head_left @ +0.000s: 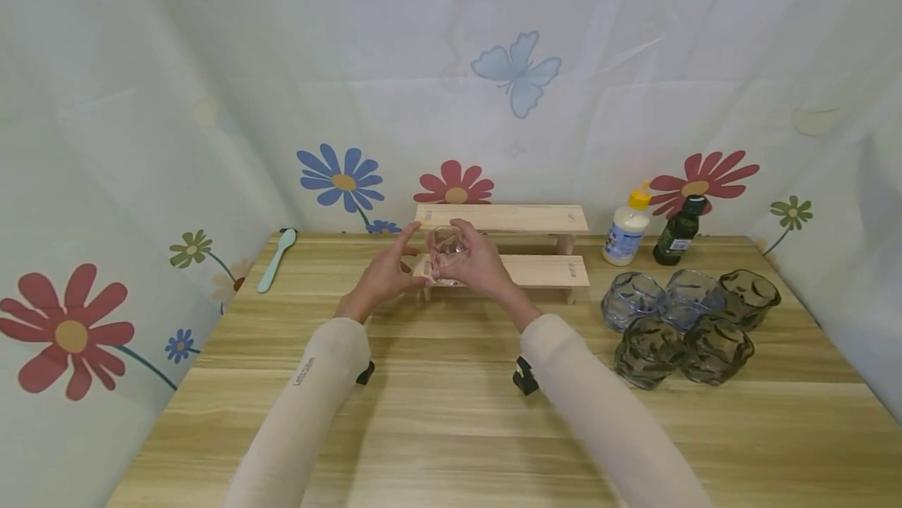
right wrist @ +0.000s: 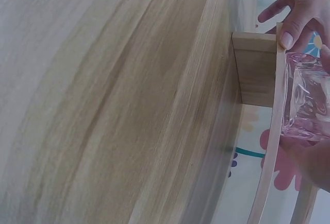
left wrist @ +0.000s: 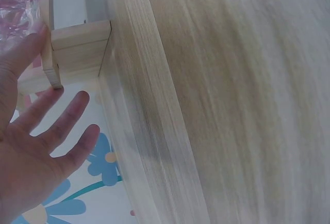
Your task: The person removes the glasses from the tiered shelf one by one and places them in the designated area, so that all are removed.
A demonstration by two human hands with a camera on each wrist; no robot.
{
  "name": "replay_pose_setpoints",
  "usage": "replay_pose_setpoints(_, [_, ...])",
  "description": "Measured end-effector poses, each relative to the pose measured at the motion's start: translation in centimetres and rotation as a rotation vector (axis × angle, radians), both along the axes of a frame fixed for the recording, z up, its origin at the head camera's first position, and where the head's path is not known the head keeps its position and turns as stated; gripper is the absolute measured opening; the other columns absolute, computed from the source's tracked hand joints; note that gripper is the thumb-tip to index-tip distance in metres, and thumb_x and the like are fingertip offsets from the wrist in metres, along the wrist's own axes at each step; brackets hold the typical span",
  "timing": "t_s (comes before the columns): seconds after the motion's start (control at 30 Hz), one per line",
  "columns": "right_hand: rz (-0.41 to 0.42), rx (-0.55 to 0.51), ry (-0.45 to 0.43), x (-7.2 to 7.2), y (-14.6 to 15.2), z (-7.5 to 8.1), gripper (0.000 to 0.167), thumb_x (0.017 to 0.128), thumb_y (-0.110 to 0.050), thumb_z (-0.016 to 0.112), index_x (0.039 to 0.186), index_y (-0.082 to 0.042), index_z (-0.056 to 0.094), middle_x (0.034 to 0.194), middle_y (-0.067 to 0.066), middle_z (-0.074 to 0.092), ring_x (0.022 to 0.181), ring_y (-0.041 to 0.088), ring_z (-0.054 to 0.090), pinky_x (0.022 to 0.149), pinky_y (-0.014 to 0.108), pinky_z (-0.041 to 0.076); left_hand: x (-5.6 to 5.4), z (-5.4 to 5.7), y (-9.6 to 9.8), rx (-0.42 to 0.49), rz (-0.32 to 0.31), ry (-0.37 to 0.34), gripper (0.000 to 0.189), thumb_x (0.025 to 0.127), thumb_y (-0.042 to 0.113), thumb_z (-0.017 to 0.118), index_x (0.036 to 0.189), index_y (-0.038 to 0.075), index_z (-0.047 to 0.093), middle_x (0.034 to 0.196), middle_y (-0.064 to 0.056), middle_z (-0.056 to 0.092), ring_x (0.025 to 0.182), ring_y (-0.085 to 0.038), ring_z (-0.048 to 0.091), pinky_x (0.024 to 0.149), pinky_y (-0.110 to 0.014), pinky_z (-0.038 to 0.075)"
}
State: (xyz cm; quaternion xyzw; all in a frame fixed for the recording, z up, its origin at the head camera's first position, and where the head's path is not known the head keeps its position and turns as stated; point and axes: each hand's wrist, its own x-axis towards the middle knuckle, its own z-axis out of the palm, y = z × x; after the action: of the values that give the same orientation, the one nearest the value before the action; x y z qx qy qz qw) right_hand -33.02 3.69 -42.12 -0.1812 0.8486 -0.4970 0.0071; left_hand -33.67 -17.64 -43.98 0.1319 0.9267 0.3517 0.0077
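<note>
A pale pink, clear glass cup [head_left: 445,245] with an uneven surface stands on the left end of the lower board [head_left: 539,269] of a two-step wooden stand. My right hand [head_left: 486,264] grips the cup from its right side. On the cup's left is my left hand [head_left: 384,275], its thumb touching the end of the board. In the left wrist view the other fingers [left wrist: 64,123] of that hand are spread and fairly straight, one tip at the board's corner. The right wrist view shows the cup's base [right wrist: 290,98] against the board, with part of my right hand hidden.
The stand's upper board [head_left: 507,217] rises behind. On the right are several blue-tinted and grey glass cups [head_left: 648,351], a white bottle with yellow cap [head_left: 625,234] and a dark green bottle [head_left: 680,232]. A mint spoon [head_left: 276,261] lies far left. Floral cloth [head_left: 423,101] hangs behind.
</note>
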Motion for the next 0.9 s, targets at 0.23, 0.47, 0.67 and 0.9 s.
replay_pose_setpoints(0.23, [-0.015, 0.010, -0.003, 0.09, -0.03, 0.16, 0.094, 0.073, -0.021, 0.090, 0.151, -0.020, 0.038, 0.148, 0.019, 0.050, 0.131, 0.037, 0.054, 0.096, 0.050, 0.052, 0.07, 0.10, 0.09, -0.001, 0.001, 0.001, 0.105, 0.081, 0.018, 0.084, 0.159, 0.036, 0.015, 0.141, -0.019, 0.058, 0.102, -0.037, 0.068, 0.089, -0.052, 0.054])
replay_pose_setpoints(0.47, [-0.009, 0.022, 0.011, 0.22, 0.04, 0.30, 0.093, 0.072, -0.019, 0.090, 0.150, -0.018, 0.039, 0.149, 0.018, 0.050, 0.134, 0.036, 0.052, 0.099, 0.050, 0.051, 0.21, 0.23, 0.17, -0.003, 0.012, 0.001, 0.106, 0.080, 0.019, 0.085, 0.159, 0.037, 0.015, 0.141, -0.019, 0.059, 0.100, -0.037, 0.069, 0.088, -0.051, 0.054])
replay_pose_setpoints(0.67, [-0.024, 0.060, 0.048, 0.31, 0.13, 0.20, 0.090, 0.071, -0.021, 0.090, 0.147, -0.017, 0.042, 0.134, 0.017, 0.060, 0.117, 0.032, 0.060, 0.094, 0.048, 0.053, 0.28, 0.22, 0.22, -0.003, 0.017, -0.006, 0.106, 0.081, 0.019, 0.085, 0.159, 0.037, 0.015, 0.141, -0.018, 0.059, 0.100, -0.036, 0.068, 0.087, -0.050, 0.054])
replay_pose_setpoints(0.9, [-0.038, 0.057, 0.042, 0.51, 0.53, 0.08, 0.087, 0.071, -0.023, 0.089, 0.146, -0.019, 0.044, 0.144, 0.015, 0.057, 0.135, 0.032, 0.053, 0.098, 0.047, 0.053, 0.20, 0.22, 0.17, 0.008, 0.009, -0.006, 0.106, 0.080, 0.019, 0.085, 0.159, 0.037, 0.015, 0.141, -0.018, 0.059, 0.098, -0.035, 0.068, 0.085, -0.048, 0.054])
